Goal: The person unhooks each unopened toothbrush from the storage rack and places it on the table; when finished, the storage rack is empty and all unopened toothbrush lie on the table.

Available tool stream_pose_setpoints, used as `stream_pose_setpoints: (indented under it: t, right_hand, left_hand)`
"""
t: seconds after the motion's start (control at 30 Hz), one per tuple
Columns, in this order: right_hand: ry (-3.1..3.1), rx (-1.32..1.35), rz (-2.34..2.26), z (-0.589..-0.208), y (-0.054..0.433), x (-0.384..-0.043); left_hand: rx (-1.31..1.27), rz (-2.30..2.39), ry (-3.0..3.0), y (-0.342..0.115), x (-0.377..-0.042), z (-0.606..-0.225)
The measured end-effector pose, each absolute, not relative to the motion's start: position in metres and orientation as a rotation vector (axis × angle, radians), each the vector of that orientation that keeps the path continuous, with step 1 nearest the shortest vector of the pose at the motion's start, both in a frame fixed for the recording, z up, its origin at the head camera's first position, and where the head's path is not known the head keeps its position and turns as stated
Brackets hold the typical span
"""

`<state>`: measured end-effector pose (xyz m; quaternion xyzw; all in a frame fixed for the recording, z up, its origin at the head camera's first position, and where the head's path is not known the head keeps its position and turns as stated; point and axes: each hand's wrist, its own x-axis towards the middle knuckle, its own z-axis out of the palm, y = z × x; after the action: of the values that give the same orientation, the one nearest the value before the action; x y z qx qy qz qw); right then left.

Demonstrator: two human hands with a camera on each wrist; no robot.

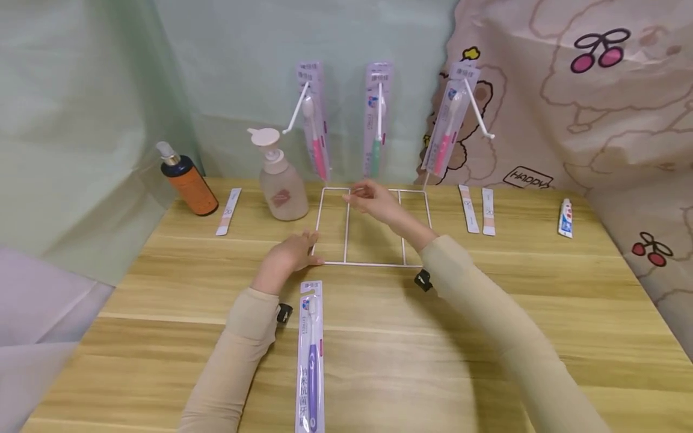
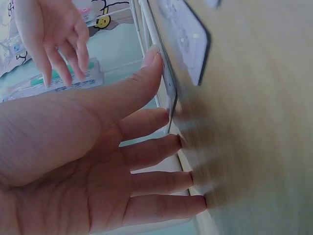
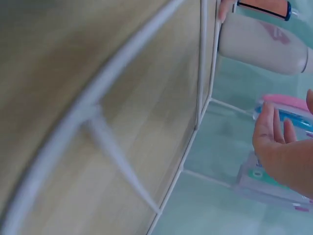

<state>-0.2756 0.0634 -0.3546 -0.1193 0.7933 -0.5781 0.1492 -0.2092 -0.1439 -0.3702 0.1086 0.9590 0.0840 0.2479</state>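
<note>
My left hand (image 1: pixel 292 252) rests at the left front corner of a white wire rack (image 1: pixel 373 264), its thumb touching the wire. In the left wrist view its fingers (image 2: pixel 156 152) are straight, tips on the table. Above the rack's base, my right hand (image 1: pixel 376 203) hovers with loosely bent fingers; the right wrist view shows nothing in it. Behind it hang packaged toothbrushes: a pink one (image 1: pixel 318 153) at left, a green one (image 1: pixel 376 155) in the middle, another pink one (image 1: pixel 443 150) at right. A packaged purple toothbrush (image 1: pixel 313 367) lies near the front.
A pump bottle (image 1: pixel 284 192) and an orange spray bottle (image 1: pixel 192 189) stand left of the rack. Slim sachets lie either side: one left (image 1: pixel 228 211), two right (image 1: pixel 468 209). A toothpaste tube (image 1: pixel 565 218) is far right. Fabric hangs behind the wooden table (image 1: pixel 541 337).
</note>
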Motion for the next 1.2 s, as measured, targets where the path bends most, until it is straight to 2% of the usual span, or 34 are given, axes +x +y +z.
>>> stream_pose_setpoints:
  t: [0.3,0.5,0.7,0.93,1.2]
  right_hand:
    - [2.467,-0.303,-1.735,-0.341,0.022,-0.303]
    - [2.755,-0.439,-1.587,-0.329,0.008,-0.308]
    - [2.909,-0.463,-1.423,-0.317,-0.005,-0.309]
    - [2.860,-0.551,-1.515,-0.309,-0.009,-0.315]
    - [2.849,-0.531,-1.488,-0.309,-0.009,-0.318]
  left_hand:
    - [0.327,0.206,2.607,-0.143,-0.209,-0.369]
    - [0.298,0.225,2.612,-0.142,-0.208,-0.370]
    - [0.258,0.255,2.612,-0.145,-0.207,-0.368]
    - [0.244,0.255,2.623,-0.147,-0.208,-0.367]
    - [0.251,0.254,2.611,-0.145,-0.208,-0.369]
